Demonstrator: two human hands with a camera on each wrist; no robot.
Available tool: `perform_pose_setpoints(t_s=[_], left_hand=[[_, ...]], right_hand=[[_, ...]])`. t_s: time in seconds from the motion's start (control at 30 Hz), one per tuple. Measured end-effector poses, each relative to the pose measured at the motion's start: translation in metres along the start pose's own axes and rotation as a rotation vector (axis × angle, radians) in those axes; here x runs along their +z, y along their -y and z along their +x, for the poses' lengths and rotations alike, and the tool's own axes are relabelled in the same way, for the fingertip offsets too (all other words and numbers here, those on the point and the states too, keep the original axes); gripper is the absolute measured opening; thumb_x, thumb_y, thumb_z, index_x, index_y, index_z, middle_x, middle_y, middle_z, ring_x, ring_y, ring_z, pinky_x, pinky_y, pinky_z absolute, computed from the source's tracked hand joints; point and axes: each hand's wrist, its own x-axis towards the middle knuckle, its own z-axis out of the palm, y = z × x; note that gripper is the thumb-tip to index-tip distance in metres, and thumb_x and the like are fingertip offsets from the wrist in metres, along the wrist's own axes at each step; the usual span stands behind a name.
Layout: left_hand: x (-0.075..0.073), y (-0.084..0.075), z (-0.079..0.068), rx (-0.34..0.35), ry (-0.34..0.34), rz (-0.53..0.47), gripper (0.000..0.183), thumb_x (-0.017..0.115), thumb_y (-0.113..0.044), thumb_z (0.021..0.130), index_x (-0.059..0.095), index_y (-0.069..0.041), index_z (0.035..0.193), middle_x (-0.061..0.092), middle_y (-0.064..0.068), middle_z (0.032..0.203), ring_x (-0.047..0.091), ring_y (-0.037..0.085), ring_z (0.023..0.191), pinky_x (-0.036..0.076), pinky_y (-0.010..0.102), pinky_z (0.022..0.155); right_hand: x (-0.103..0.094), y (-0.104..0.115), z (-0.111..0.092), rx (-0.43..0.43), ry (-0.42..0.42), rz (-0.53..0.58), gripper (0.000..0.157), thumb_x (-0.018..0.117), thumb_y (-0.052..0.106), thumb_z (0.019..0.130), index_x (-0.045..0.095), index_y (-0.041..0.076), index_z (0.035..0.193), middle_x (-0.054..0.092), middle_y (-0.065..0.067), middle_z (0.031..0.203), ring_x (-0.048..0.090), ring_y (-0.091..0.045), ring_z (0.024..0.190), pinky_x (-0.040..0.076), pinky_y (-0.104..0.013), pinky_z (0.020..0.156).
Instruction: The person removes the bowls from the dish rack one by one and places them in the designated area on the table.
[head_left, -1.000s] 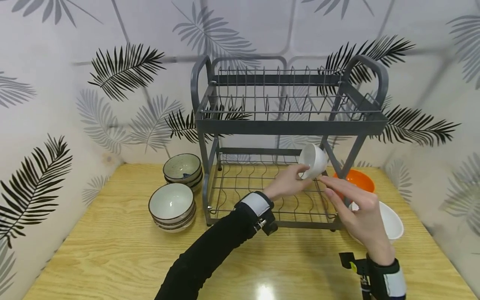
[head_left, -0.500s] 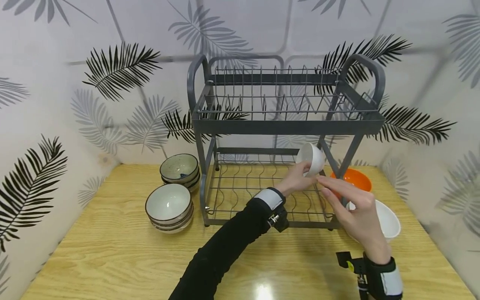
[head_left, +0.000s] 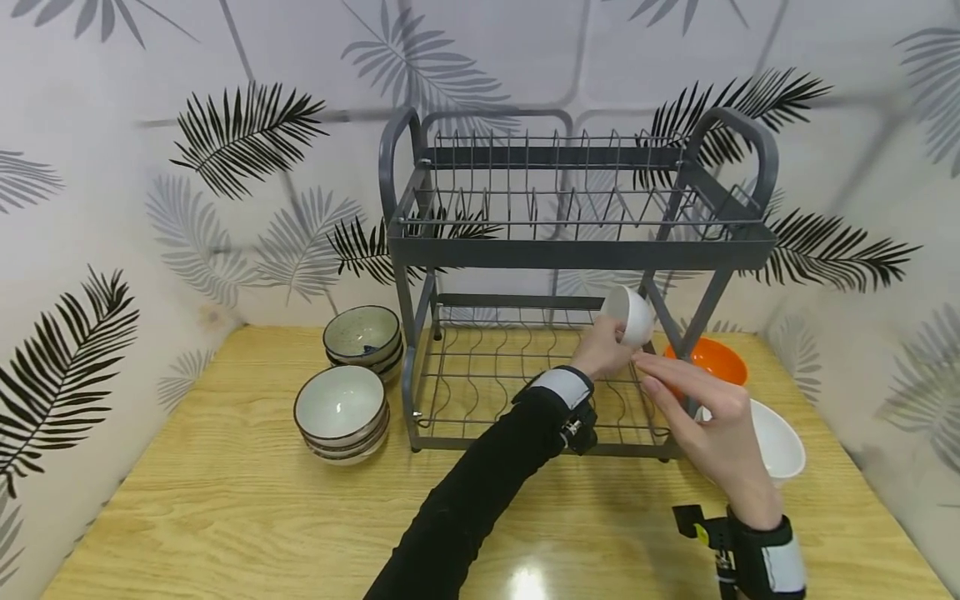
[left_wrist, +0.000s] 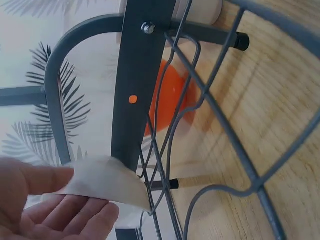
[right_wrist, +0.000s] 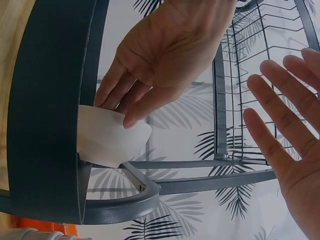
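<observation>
My left hand [head_left: 602, 348] pinches the rim of a small white bowl [head_left: 639, 318], which stands tilted on its side at the right end of the rack's lower shelf [head_left: 517, 375]. In the left wrist view, the thumb lies on one face of the bowl [left_wrist: 107, 182] and the fingers on the other. Its lower edge meets the shelf wires there. My right hand [head_left: 723, 425] is in front of the rack's right side, fingers extended and holding nothing. The right wrist view shows this hand [right_wrist: 300, 135] apart from the bowl [right_wrist: 107, 137].
The grey two-tier dish rack [head_left: 577, 254] has a wire upper tier. Left of it stand a stack of white dark-rimmed bowls [head_left: 341, 408] and a stack of greenish bowls [head_left: 363, 333]. An orange bowl [head_left: 716, 360] and a white bowl [head_left: 780, 446] are on the right.
My left forearm and wrist have swung to the right, and the left hand has shifted slightly right on the rim. The bowl stays in about the same place. My right hand barely moves.
</observation>
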Motion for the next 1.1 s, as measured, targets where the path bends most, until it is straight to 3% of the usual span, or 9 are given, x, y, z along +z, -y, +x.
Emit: perform_pose_setpoints(t_s=[0.17, 0.27, 0.43, 0.7, 0.87, 1.1], left_hand=[[-0.005, 0.004, 0.004, 0.005, -0.107, 0.027, 0.021, 0.065, -0.009, 0.096, 0.076, -0.002, 0.112, 0.076, 0.012, 0.115, 0.072, 0.023, 0.111, 0.059, 0.023, 0.086], [-0.011, 0.007, 0.003, 0.018, -0.119, -0.010, 0.020, 0.067, -0.010, 0.096, 0.077, -0.002, 0.111, 0.077, 0.013, 0.113, 0.073, 0.023, 0.109, 0.060, 0.023, 0.087], [-0.018, 0.010, -0.001, 0.009, -0.093, -0.154, 0.024, 0.066, -0.010, 0.097, 0.073, 0.000, 0.118, 0.075, 0.016, 0.117, 0.073, 0.026, 0.111, 0.062, 0.026, 0.084], [-0.023, 0.014, -0.013, -0.115, -0.117, -0.443, 0.031, 0.066, -0.008, 0.097, 0.068, 0.002, 0.126, 0.070, 0.020, 0.126, 0.069, 0.028, 0.117, 0.063, 0.031, 0.086], [-0.035, 0.019, -0.027, -0.089, -0.120, -0.564, 0.031, 0.063, -0.008, 0.099, 0.066, 0.004, 0.127, 0.070, 0.022, 0.125, 0.070, 0.030, 0.116, 0.062, 0.031, 0.088], [-0.050, 0.026, -0.055, -0.032, -0.140, -0.510, 0.030, 0.063, -0.012, 0.099, 0.067, 0.001, 0.126, 0.071, 0.020, 0.124, 0.071, 0.026, 0.114, 0.061, 0.025, 0.087]], right_hand=[[0.000, 0.003, 0.001, 0.014, 0.020, -0.017, 0.028, 0.075, -0.013, 0.079, 0.076, -0.004, 0.106, 0.078, -0.017, 0.102, 0.065, 0.011, 0.109, 0.050, -0.007, 0.096], [0.000, 0.005, 0.004, 0.026, 0.040, -0.027, 0.037, 0.074, -0.019, 0.074, 0.076, -0.004, 0.107, 0.078, -0.016, 0.104, 0.064, 0.012, 0.110, 0.050, -0.008, 0.096], [-0.001, 0.005, 0.005, 0.041, 0.061, -0.034, 0.042, 0.073, -0.022, 0.072, 0.076, -0.002, 0.109, 0.078, -0.016, 0.105, 0.063, 0.012, 0.111, 0.050, -0.008, 0.098], [0.000, 0.006, 0.003, 0.052, 0.060, -0.029, 0.038, 0.073, -0.020, 0.074, 0.075, -0.004, 0.109, 0.078, -0.016, 0.105, 0.063, 0.012, 0.112, 0.049, -0.008, 0.098], [0.001, 0.006, 0.003, 0.064, 0.067, -0.036, 0.042, 0.073, -0.021, 0.073, 0.075, -0.003, 0.111, 0.077, -0.020, 0.105, 0.063, 0.012, 0.112, 0.049, -0.008, 0.098], [0.002, 0.005, 0.003, 0.099, 0.093, -0.051, 0.040, 0.073, -0.021, 0.074, 0.074, -0.005, 0.111, 0.078, -0.014, 0.109, 0.061, 0.016, 0.111, 0.049, -0.008, 0.099]])
